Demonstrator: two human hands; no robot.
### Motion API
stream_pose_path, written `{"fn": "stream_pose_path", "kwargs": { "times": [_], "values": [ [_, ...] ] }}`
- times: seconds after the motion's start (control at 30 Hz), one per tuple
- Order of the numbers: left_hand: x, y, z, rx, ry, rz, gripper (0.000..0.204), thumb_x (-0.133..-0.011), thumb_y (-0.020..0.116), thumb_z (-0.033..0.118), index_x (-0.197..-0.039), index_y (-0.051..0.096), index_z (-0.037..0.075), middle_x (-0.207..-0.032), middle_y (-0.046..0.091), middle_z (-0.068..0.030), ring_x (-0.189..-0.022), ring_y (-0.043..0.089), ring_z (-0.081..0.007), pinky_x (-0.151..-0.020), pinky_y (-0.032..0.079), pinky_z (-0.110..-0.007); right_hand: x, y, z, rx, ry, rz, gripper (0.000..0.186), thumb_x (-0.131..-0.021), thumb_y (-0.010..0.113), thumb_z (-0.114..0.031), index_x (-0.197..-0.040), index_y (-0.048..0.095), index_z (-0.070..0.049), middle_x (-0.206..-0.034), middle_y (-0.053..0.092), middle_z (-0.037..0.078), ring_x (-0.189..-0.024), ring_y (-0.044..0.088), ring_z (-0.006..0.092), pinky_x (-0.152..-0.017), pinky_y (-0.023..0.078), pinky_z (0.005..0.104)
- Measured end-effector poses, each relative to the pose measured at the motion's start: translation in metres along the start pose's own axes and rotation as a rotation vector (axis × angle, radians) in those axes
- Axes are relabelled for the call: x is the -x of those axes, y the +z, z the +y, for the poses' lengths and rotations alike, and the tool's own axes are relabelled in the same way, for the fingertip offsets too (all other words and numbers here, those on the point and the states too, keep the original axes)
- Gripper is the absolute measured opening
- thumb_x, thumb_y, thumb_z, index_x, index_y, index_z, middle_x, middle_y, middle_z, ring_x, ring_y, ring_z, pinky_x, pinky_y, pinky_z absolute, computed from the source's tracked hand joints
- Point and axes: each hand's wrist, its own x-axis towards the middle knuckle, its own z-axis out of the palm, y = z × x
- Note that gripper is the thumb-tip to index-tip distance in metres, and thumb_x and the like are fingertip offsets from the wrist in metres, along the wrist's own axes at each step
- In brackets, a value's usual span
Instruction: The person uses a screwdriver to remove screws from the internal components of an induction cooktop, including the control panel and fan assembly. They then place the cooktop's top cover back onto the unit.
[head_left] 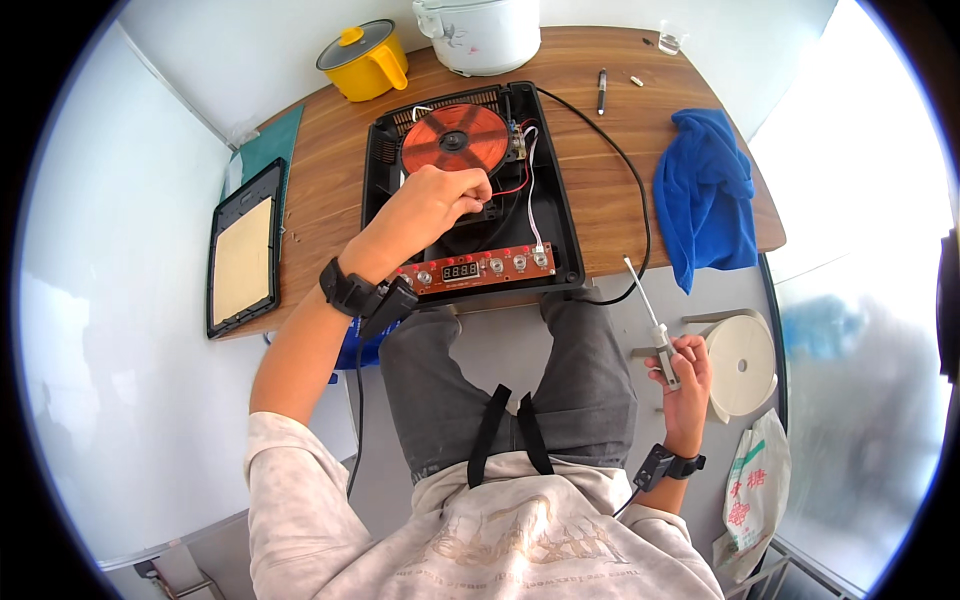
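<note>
Gripping a screwdriver (662, 342) by its handle, the right hand (688, 372) is off the table's near edge, right of the person's knees; the shaft slants away and leftward, tip outermost. The left hand (440, 200) has its fingertips drawn close together over the open black housing (570, 235); whether they pinch anything I cannot tell. The housing's long axis runs away from the person, copper coil (454, 141) at the far end, red circuit board (505, 266) along the near edge. It lies on a brown wooden table (325, 170) between pale walls. The left hand and wrist hide part of the interior. A black cable (628, 165) loops between housing and blue cloth (705, 190); a yellow pot (362, 78) and white pot (485, 38) stand behind.
</note>
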Motion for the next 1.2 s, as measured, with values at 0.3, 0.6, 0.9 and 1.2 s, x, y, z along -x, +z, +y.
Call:
{"fn": "stream_pose_path", "kwargs": {
  "times": [0.3,0.6,0.9,1.2],
  "values": [
    [-0.004,0.01,-0.013,-0.205,0.176,0.026,0.009,-0.081,0.071,0.011,-0.086,0.067,0.004,-0.079,0.062,-0.0082,-0.083,0.06,-0.0266,-0.075,0.048,-0.038,-0.002,0.0,0.001,-0.004,0.009,-0.018,0.016,-0.094,0.055,-0.007,-0.109,0.052,-0.004,-0.11,0.061,0.01,-0.083,0.07,0.0226,-0.068,0.056,0.0294],
    [-0.014,0.012,-0.015,-0.164,0.125,-0.035,0.011,-0.082,0.071,0.009,-0.087,0.068,0.001,-0.081,0.065,-0.0112,-0.081,0.064,-0.0279,-0.072,0.05,-0.038,-0.003,-0.003,0.002,-0.002,0.008,-0.011,0.016,-0.094,0.055,-0.006,-0.109,0.051,-0.004,-0.11,0.061,0.01,-0.084,0.07,0.0225,-0.068,0.056,0.0295],
    [-0.013,0.011,-0.019,-0.224,0.132,-0.013,0.013,-0.082,0.068,0.009,-0.093,0.072,0.002,-0.085,0.069,-0.012,-0.084,0.065,-0.0299,-0.077,0.052,-0.038,-0.001,-0.002,0.0,0.019,-0.002,-0.012,0.016,-0.094,0.055,-0.009,-0.109,0.051,-0.007,-0.11,0.06,0.007,-0.083,0.068,0.0182,-0.068,0.053,0.0266],
    [-0.006,0.016,-0.009,-0.438,0.238,-0.022,0.014,-0.082,0.069,0.008,-0.095,0.07,0.002,-0.09,0.065,-0.0088,-0.093,0.062,-0.0269,-0.082,0.052,-0.037,-0.002,-0.008,0.003,-0.019,-0.001,-0.009,0.015,-0.094,0.055,-0.005,-0.109,0.052,-0.004,-0.11,0.06,0.01,-0.083,0.07,0.0228,-0.068,0.056,0.0299]
  ]
}}
